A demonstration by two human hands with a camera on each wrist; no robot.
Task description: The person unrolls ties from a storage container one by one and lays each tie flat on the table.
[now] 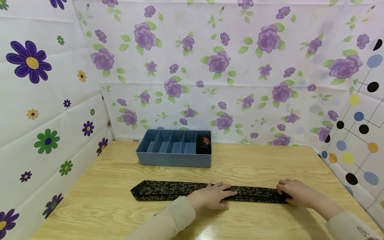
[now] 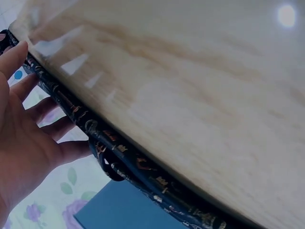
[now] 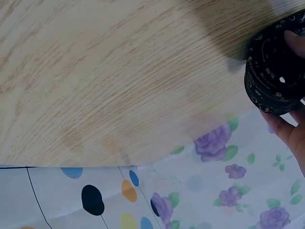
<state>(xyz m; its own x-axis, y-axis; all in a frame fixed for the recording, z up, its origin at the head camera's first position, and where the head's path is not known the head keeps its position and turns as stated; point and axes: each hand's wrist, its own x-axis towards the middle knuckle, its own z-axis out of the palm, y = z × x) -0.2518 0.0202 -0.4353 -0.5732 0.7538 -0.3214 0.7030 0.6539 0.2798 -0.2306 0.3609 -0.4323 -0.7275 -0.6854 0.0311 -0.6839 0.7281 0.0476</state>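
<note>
A dark patterned necktie (image 1: 168,190) lies stretched across the table, its pointed end to the left. My left hand (image 1: 211,197) rests on its middle with fingers extended and spread. The left wrist view shows those fingers along the layered tie (image 2: 138,164), with a small loop of fabric bulging out beside them. At the tie's right end, my right hand (image 1: 300,193) grips the fabric between thumb and fingers. In the right wrist view that end of the tie (image 3: 267,98) curves round in a rolled bend, with the right hand (image 3: 298,136) partly out of frame.
Behind the tie stands a blue divided box (image 1: 175,160) with several compartments. Its rightmost one holds a black folded item (image 1: 203,145) with an orange-red motif. Patterned cloth walls enclose the wooden table (image 1: 255,163) at the back and both sides.
</note>
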